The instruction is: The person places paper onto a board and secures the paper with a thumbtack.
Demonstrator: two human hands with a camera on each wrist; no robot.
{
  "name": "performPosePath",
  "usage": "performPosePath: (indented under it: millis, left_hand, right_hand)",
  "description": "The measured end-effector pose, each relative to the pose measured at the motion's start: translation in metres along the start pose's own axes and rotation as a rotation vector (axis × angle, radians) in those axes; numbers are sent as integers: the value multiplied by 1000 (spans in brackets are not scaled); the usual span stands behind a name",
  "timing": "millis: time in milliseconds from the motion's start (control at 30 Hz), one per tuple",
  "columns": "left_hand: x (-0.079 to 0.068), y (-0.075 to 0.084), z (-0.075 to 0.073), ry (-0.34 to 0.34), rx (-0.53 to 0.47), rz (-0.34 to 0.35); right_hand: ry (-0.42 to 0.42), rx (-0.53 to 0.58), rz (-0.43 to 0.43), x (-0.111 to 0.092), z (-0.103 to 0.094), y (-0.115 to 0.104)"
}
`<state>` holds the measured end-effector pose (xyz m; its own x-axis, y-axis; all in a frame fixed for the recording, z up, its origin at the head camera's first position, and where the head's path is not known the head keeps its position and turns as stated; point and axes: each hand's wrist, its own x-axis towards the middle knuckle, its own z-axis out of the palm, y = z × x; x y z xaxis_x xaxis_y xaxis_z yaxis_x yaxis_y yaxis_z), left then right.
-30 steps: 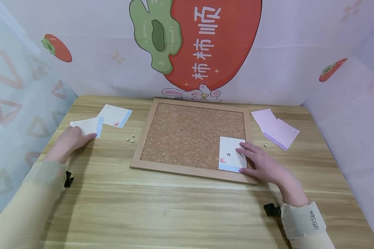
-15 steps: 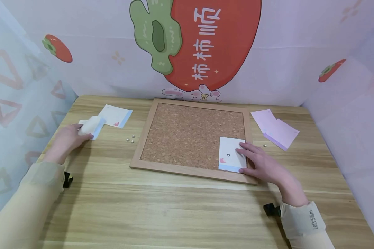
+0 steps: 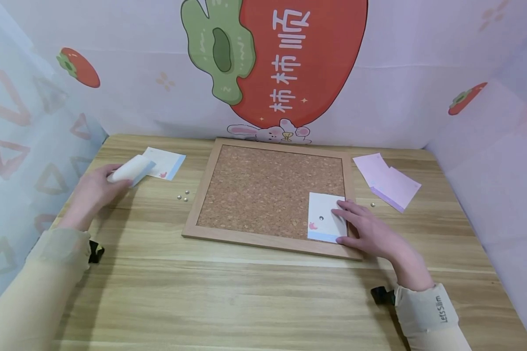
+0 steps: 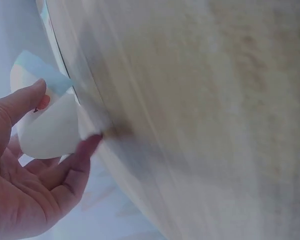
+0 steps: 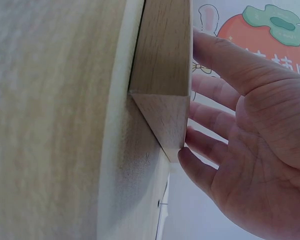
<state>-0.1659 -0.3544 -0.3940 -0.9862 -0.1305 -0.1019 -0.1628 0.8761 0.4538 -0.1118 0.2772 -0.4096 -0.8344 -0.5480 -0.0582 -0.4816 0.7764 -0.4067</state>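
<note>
At the left of the table, my left hand (image 3: 94,192) pinches a white note card (image 3: 133,168) with a blue strip. In the left wrist view the card (image 4: 52,125) bends into a curl between thumb and fingers. My right hand (image 3: 368,231) rests with spread fingers on the right edge of another white card (image 3: 326,229), which lies in the lower right corner of the framed cork board (image 3: 263,190). A small silver thumbtack (image 3: 321,218) sits near that card's middle. From the right wrist, the fingers show along the board's wooden frame (image 5: 162,50).
Another white card (image 3: 164,163) lies behind the left hand. Several silver thumbtacks (image 3: 186,199) are left of the board, and a single tack (image 3: 373,205) lies to its right. Two overlapping pinkish-purple cards (image 3: 395,187) lie at the back right. A printed cloth wall (image 3: 403,97) stands behind the table.
My left hand has picked the white card up from the table; it curls and has risen slightly away from me. The right hand and the board's card have stayed put.
</note>
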Motion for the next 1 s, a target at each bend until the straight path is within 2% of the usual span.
performPosePath:
  millis: [233,433,533,800,900,1000]
  left_hand:
    - [2,5,-1,-27,18,3]
    - [5,4,-1,-52,-74,33]
    - [7,3,-1,-41,-109,36]
    - [12,1,1,-32,-98,49]
    - [13,4,1,-52,-136,47]
    - [14,7,1,-75,-233,30]
  right_hand:
    - [0,6,1,0,0,0]
    - [4,7,-5,1,0,0]
    - [8,8,-10,1,1,0]
    - [11,4,-18,1,1,1]
    - [13,7,-20,1,1,1]
    - [14,8,-21,1,1,1]
